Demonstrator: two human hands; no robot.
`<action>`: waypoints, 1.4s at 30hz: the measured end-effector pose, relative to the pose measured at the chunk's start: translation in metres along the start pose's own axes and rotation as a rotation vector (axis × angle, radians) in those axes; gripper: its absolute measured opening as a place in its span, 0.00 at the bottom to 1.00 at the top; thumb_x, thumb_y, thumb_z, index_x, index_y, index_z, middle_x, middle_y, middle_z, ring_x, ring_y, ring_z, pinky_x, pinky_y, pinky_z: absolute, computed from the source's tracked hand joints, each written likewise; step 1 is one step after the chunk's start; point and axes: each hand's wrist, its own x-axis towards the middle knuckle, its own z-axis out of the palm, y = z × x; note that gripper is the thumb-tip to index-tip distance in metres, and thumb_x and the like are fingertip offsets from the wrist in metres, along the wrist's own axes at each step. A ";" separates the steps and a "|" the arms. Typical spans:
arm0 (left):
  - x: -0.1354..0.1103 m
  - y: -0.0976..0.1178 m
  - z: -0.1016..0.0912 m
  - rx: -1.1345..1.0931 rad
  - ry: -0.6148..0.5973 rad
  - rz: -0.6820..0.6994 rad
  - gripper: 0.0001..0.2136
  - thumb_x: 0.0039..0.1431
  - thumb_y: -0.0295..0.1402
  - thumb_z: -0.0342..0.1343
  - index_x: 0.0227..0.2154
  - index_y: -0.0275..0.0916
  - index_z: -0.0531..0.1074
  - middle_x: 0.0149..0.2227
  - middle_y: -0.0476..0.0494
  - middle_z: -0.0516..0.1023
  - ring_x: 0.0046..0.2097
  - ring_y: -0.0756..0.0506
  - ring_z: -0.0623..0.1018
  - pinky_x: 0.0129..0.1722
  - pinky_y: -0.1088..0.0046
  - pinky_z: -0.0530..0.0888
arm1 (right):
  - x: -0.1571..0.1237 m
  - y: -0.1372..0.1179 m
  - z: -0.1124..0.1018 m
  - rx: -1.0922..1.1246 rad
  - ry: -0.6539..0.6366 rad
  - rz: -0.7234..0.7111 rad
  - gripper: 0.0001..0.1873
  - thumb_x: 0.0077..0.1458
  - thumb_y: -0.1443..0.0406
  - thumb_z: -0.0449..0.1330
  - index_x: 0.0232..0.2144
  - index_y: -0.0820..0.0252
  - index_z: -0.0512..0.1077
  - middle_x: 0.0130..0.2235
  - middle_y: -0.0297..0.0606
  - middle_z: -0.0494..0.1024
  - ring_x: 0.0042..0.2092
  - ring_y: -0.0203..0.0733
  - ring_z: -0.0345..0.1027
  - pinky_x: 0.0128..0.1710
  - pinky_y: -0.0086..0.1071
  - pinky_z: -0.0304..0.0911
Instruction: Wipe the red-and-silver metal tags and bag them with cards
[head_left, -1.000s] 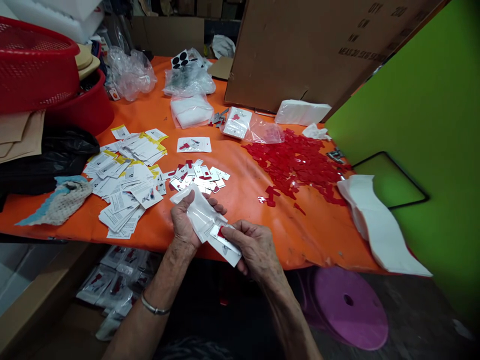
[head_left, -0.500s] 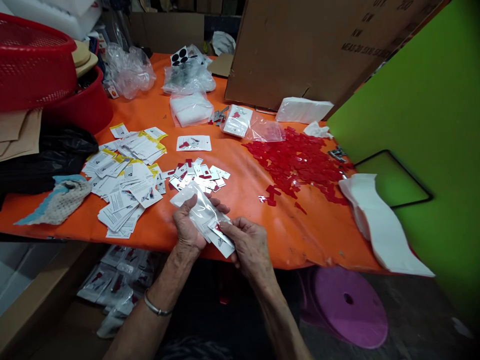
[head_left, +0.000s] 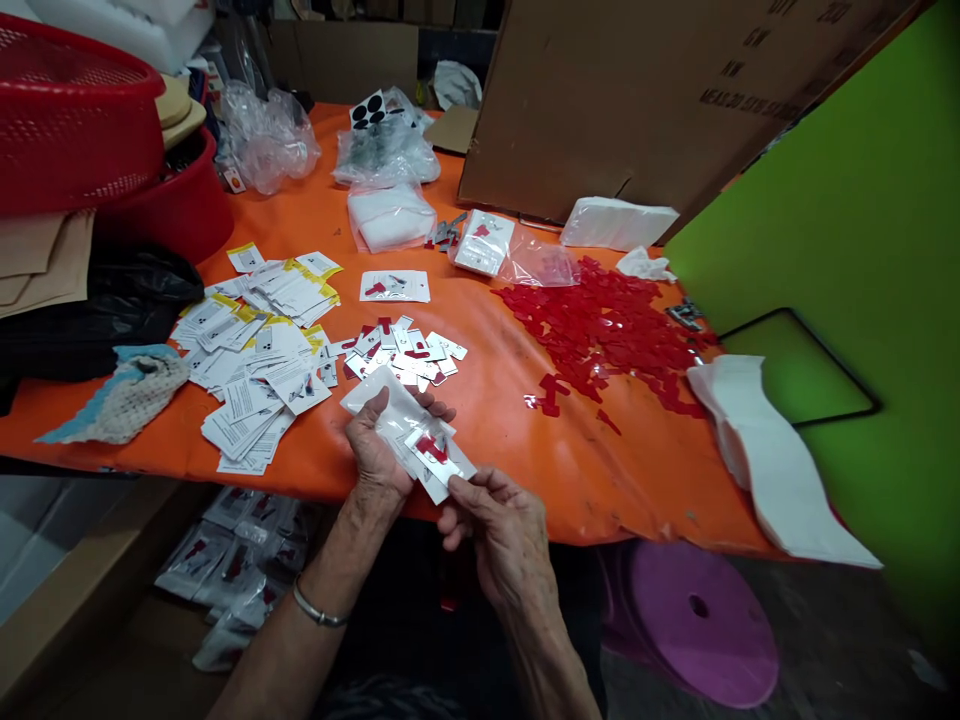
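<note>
My left hand (head_left: 381, 450) is closed around a clear plastic bag (head_left: 386, 400), its thumb lying across the bag. A white card (head_left: 436, 484) and, on top, a small silver-white plate (head_left: 433, 462) with a red T-shaped piece (head_left: 431, 448) stick out at the bag's lower right end. My right hand (head_left: 502, 530) pinches the lower corner of the plate between thumb and fingers. Just beyond the bag lies a pile of similar plates with red pieces (head_left: 412, 350). A printed card (head_left: 394, 286) rests behind that pile.
Printed cards (head_left: 259, 385) spread at left beside a cloth (head_left: 124, 395). Red plastic pieces (head_left: 600, 330) are heaped at right, near white strips (head_left: 780, 460). A large carton (head_left: 585, 110) stands behind. Filled bags (head_left: 225, 560) lie below the table; a purple stool (head_left: 697, 620) stands at right.
My right hand has slid down and right along the plate, uncovering the red piece. My left hand still holds the bag. The view has shifted slightly.
</note>
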 end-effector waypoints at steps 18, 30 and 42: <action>-0.017 -0.013 0.002 -0.022 -0.089 -0.085 0.13 0.46 0.39 0.54 0.27 0.34 0.74 0.24 0.41 0.77 0.35 0.37 0.79 0.42 0.53 0.73 | 0.025 0.013 0.019 -0.088 0.138 -0.248 0.09 0.38 0.65 0.66 0.17 0.63 0.69 0.13 0.25 0.65 0.15 0.27 0.55 0.14 0.22 0.55; -0.015 -0.013 0.002 0.016 -0.059 0.045 0.13 0.41 0.39 0.58 0.27 0.34 0.74 0.24 0.42 0.77 0.35 0.37 0.79 0.38 0.57 0.74 | 0.040 0.009 0.026 -0.096 0.112 -0.230 0.17 0.34 0.65 0.66 0.32 0.63 0.75 0.26 0.31 0.76 0.26 0.37 0.68 0.28 0.30 0.67; -0.002 -0.002 -0.001 0.047 0.115 0.051 0.11 0.38 0.22 0.61 0.30 0.35 0.74 0.27 0.48 0.79 0.29 0.47 0.78 0.34 0.71 0.75 | 0.050 -0.028 0.024 -0.169 -0.016 -0.224 0.11 0.36 0.61 0.65 0.19 0.64 0.70 0.18 0.29 0.69 0.19 0.31 0.59 0.19 0.26 0.56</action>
